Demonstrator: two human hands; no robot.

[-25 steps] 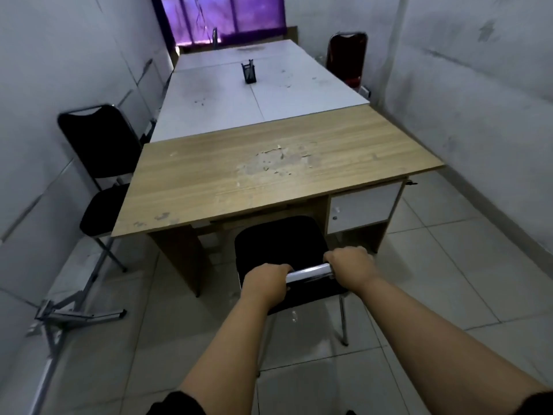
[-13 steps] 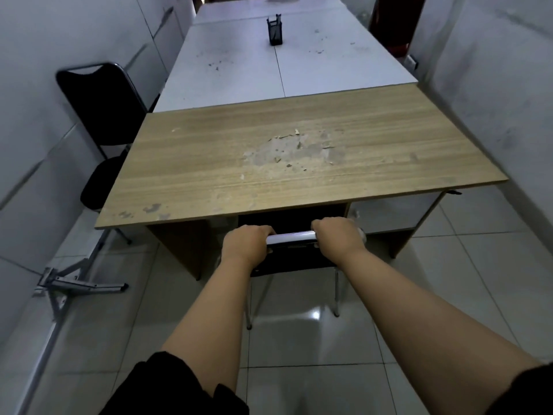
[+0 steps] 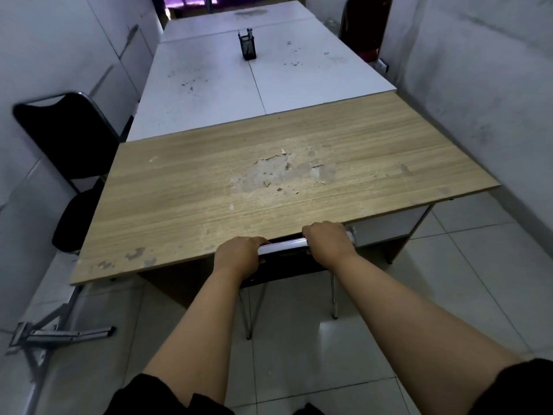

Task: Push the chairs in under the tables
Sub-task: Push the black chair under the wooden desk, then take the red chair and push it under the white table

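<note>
A black chair [image 3: 284, 266] with a chrome top bar stands at the near edge of the wooden table [image 3: 185, 202]. Its seat is hidden under the tabletop; only the backrest and thin metal legs show. My left hand [image 3: 239, 256] grips the left end of the bar. My right hand [image 3: 327, 242] grips the right end, touching the table's edge. A second black chair [image 3: 64, 139] stands by the left wall, its seat partly under the table's left side. A red chair [image 3: 366, 23] stands at the far right beside the white tables [image 3: 203, 85].
A black mesh pen holder [image 3: 247, 45] sits on the white tables. A folded metal stand [image 3: 57, 332] lies on the floor at the left. Walls run close along both sides. A white drawer unit [image 3: 389, 224] hangs under the wooden table's right end.
Both hands have pushed the black chair forward. Its seat, fully visible a second ago, has gone under the wooden table, and the backrest now meets the table's edge.
</note>
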